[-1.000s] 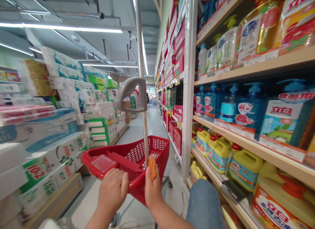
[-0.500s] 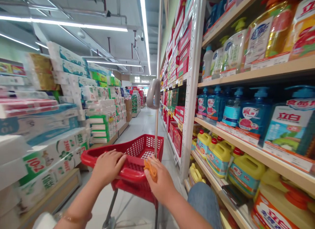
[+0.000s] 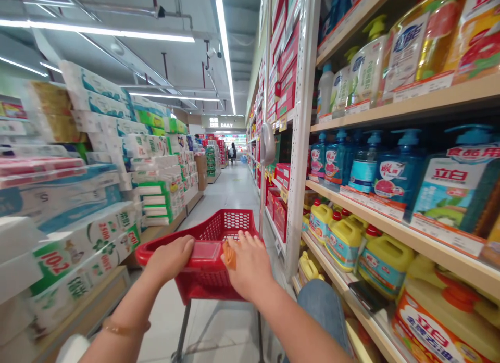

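Bright supermarket aisle, seen from the head view: pale floor, paper packs stacked on our left, wooden shelves of detergent on our right. One red shopping cart stands directly before us, in the aisle. Our left hand is closed over the left side of its handle. Our right hand lies palm down on the right side, fingers spread forward, with an orange bundle at the thumb side; whether it is pinched or merely pressed there, we cannot tell.

We judge the cart stiff, smooth and light enough to steer (it looks like plastic on thin legs), best held at both ends of the handle. The bundle seems soft and unbreakable, easiest to take by its folds.

Counting: one cart, one bundle, two hands, one grey loop and five blue pump bottles in front on the middle shelf. Those yellow jugs overlap too much for a sure count.
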### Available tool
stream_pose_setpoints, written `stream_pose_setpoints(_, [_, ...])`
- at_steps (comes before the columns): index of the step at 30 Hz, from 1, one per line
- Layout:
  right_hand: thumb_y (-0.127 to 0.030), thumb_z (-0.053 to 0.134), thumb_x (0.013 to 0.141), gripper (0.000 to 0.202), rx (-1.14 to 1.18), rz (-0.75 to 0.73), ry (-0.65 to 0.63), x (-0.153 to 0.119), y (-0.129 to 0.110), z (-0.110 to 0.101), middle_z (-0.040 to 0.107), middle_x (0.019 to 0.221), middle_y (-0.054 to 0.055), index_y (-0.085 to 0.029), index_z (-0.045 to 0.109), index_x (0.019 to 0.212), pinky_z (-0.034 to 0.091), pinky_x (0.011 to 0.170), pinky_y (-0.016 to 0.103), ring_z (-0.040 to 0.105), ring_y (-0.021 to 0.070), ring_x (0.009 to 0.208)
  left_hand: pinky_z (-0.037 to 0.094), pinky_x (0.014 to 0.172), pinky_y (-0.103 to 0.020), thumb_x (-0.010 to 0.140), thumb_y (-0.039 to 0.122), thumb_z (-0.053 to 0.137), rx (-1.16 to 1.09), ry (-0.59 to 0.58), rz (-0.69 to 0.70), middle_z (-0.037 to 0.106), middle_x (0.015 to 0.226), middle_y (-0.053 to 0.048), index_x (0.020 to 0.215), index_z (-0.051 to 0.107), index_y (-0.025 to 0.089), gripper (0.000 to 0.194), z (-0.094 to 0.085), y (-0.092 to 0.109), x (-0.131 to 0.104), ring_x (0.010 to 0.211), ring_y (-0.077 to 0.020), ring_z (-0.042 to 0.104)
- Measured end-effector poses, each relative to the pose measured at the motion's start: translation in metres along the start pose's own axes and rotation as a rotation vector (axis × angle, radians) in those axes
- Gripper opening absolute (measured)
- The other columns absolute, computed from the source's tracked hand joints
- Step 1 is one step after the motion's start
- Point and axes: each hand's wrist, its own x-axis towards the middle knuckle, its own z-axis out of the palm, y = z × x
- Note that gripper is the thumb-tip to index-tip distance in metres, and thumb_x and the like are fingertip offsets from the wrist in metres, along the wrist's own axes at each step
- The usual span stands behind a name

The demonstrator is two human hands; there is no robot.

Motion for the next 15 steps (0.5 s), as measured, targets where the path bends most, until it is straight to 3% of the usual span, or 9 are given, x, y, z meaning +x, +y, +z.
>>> stream_pose_setpoints(4, [-0.023, 0.054, 0.078, 0.054, -0.063, 0.14, 0.036, 0.013, 0.009, -0.001, 0.057, 0.132, 0.019, -0.014, 0.055, 0.13, 0.034, 0.104, 0.051, 0.05, 0.0345, 0.124, 0.048, 0.08, -0.036, 0.096, 0.037, 0.016, -0.053, -0.011, -0.09, 0.067, 0.118, -0.01, 0.114, 0.056, 0.02, 0.047, 0.002, 0.003, 0.001, 0.103, -0.0232, 0.065])
stream_pose_setpoints(8, [-0.021, 0.054, 0.075, 0.056, -0.074, 0.111, 0.011, 0.029, -0.014, 0.012, 0.061, 0.124, 0.019, -0.01, 0.054, 0.13, 0.04, 0.099, 0.046, 0.056, 0.0314, 0.116, 0.048, 0.083, -0.034, 0.096, 0.038, 0.018, -0.09, 0.018, -0.031, 0.068, 0.117, -0.011, 0.112, 0.058, 0.019, 0.048, 0.007, 0.022, 0.002, 0.102, -0.0214, 0.065])
stream_pose_setpoints(12, [-0.028, 0.053, 0.08, 0.053, -0.036, -0.067, -0.02, 0.033, -0.015, 0.014, 0.058, 0.132, 0.015, -0.011, 0.053, 0.131, 0.037, 0.105, 0.041, 0.051, 0.0275, 0.124, 0.048, 0.085, -0.034, 0.096, 0.043, 0.018, -0.11, -0.014, 0.01, 0.07, 0.114, -0.008, 0.113, 0.062, 0.023, 0.052, 0.005, 0.008, -0.001, 0.103, -0.0221, 0.066])
stream_pose_setpoints(15, [-0.036, 0.049, 0.086, 0.047, -0.029, -0.038, -0.036, 0.032, 0.003, 0.006, 0.058, 0.132, 0.012, -0.016, 0.055, 0.129, 0.041, 0.1, 0.041, 0.052, 0.0266, 0.122, 0.049, 0.082, -0.037, 0.095, 0.04, 0.022, 0.029, -0.06, -0.035, 0.072, 0.106, -0.012, 0.112, 0.066, 0.019, 0.051, 0.003, -0.001, -0.007, 0.099, -0.0267, 0.067])
